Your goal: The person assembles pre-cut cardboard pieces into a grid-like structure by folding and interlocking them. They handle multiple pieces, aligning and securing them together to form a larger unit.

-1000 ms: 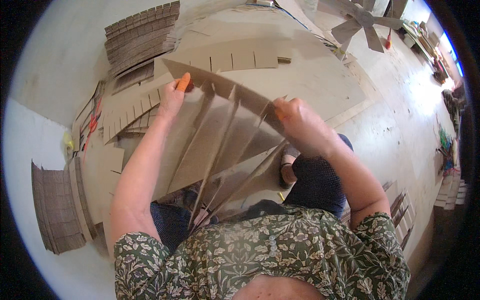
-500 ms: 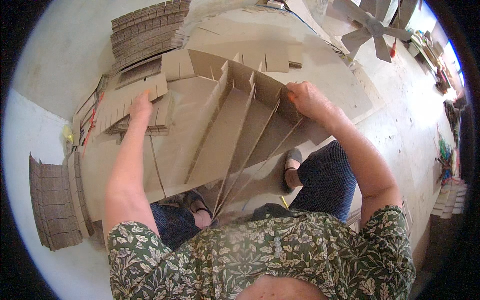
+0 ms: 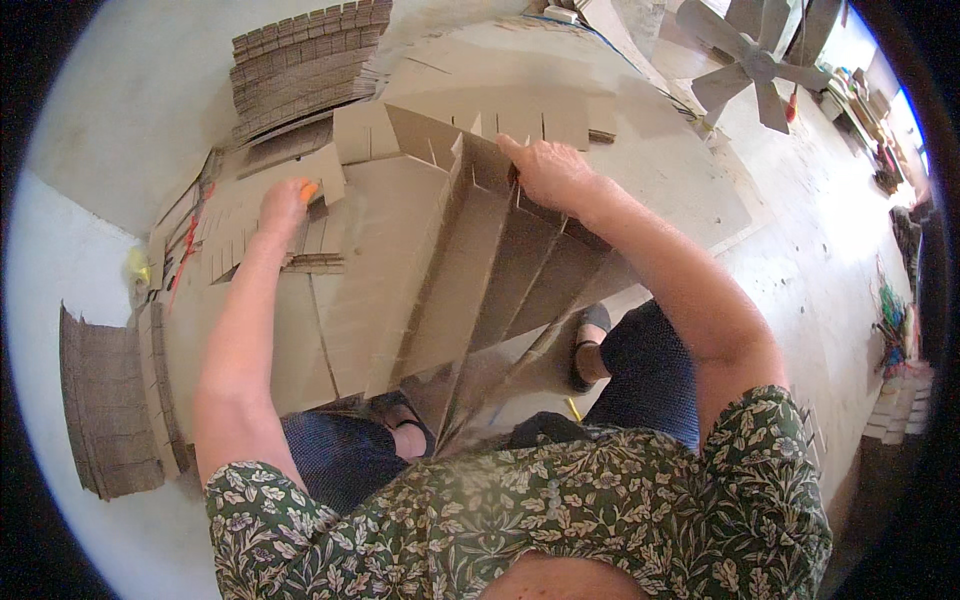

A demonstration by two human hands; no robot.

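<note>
My left hand (image 3: 284, 210), closed with an orange cover on one digit, grips the edge of a slotted cardboard strip (image 3: 325, 165) on a pile at the left. My right hand (image 3: 555, 180) pinches the top of a cardboard divider (image 3: 475, 150), where a cross strip meets long upright panels. Those brown panels (image 3: 480, 260) fan out from the cross strip and run down toward my lap. Part of the cross strip is hidden behind my right hand and wrist.
More slotted cardboard pieces (image 3: 560, 118) lie beyond the divider. Corrugated stacks stand at the back left (image 3: 310, 70) and near left (image 3: 105, 400). A red cord (image 3: 187, 240) lies beside the left pile. A large fan (image 3: 758, 65) stands at the far right.
My right hand has moved left along the cross strip. The long panels have swung closer together. My left hand stays at the pile, its orange-covered digit now showing more.
</note>
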